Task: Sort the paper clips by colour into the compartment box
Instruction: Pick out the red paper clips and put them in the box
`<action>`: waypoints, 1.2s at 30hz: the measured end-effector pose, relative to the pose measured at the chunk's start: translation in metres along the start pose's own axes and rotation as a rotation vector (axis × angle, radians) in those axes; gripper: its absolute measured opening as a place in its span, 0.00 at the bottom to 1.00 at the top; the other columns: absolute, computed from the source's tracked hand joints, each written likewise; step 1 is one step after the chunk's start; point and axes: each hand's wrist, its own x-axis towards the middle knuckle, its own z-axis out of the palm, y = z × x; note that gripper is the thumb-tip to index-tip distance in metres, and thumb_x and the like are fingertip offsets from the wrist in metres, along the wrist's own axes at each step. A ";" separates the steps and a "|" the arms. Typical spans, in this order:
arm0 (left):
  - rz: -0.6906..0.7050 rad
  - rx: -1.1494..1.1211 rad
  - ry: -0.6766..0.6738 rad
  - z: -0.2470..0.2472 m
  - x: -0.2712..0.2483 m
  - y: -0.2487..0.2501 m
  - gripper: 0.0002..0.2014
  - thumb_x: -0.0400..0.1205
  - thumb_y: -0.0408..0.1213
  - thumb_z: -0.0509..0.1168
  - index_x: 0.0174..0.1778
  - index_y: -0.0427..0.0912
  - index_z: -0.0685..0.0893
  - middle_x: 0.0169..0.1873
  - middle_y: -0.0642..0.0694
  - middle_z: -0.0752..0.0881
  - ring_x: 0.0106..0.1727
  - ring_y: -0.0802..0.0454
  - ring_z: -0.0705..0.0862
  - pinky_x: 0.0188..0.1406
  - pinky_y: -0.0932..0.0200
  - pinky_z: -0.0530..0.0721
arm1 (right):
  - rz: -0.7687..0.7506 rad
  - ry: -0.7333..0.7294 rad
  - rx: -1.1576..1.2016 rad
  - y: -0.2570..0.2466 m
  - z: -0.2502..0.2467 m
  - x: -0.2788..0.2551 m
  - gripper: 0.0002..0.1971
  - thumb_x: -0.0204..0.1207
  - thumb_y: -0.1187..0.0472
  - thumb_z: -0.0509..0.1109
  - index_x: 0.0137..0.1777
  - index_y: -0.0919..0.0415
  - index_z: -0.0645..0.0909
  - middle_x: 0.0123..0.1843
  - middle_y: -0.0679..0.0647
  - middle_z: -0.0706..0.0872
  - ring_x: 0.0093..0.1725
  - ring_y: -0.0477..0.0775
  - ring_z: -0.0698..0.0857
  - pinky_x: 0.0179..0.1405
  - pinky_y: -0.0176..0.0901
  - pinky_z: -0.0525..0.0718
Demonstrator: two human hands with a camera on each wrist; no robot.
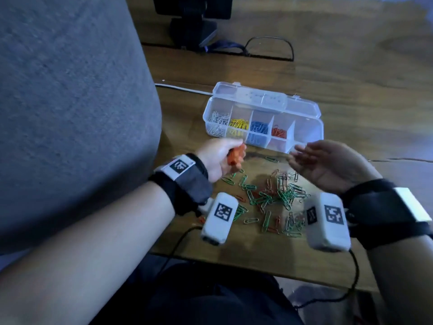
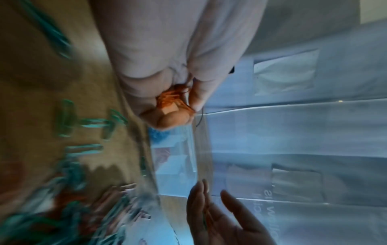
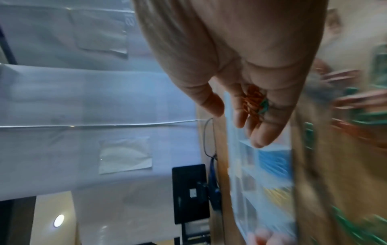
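The clear compartment box (image 1: 312, 127) stands open on the wooden table, with white, yellow, blue and orange clips in separate compartments. My left hand (image 1: 230, 157) hovers just in front of it, fingers curled round a bunch of orange paper clips (image 2: 175, 99). My right hand (image 1: 302, 156) floats to the right at the box's near corner, its fingers nearly straight and slightly cupped. In the right wrist view a few orange clips and a green one (image 3: 254, 102) lie on those fingers. A loose pile of green and orange clips (image 1: 276, 195) lies on the table under both hands.
A grey upholstered backrest (image 1: 70, 113) fills the left side. A black monitor stand (image 1: 194, 22) and a looped black cable (image 1: 269, 49) sit behind the box. The box's lid (image 1: 257, 97) lies folded back. The table's front edge (image 1: 257, 266) runs near my lap.
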 end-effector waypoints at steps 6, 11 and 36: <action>0.028 0.172 0.012 0.069 0.049 0.043 0.17 0.87 0.32 0.52 0.31 0.38 0.73 0.15 0.49 0.76 0.15 0.60 0.74 0.14 0.71 0.73 | -0.027 0.023 -0.123 -0.057 0.004 0.029 0.22 0.85 0.53 0.51 0.59 0.75 0.72 0.57 0.67 0.76 0.53 0.63 0.80 0.50 0.52 0.84; -0.025 0.301 -0.022 0.087 0.071 0.058 0.23 0.85 0.55 0.52 0.36 0.38 0.70 0.33 0.42 0.71 0.32 0.51 0.72 0.41 0.57 0.74 | 0.031 -0.002 -0.166 -0.069 0.014 0.046 0.32 0.86 0.49 0.47 0.78 0.78 0.54 0.78 0.75 0.61 0.78 0.71 0.63 0.72 0.57 0.68; 0.266 1.119 0.497 -0.111 -0.062 -0.057 0.01 0.76 0.33 0.70 0.41 0.42 0.85 0.36 0.50 0.84 0.41 0.51 0.82 0.40 0.62 0.75 | -0.440 -0.118 -1.470 0.135 0.038 -0.026 0.07 0.74 0.62 0.69 0.51 0.59 0.86 0.47 0.53 0.89 0.47 0.50 0.83 0.45 0.34 0.73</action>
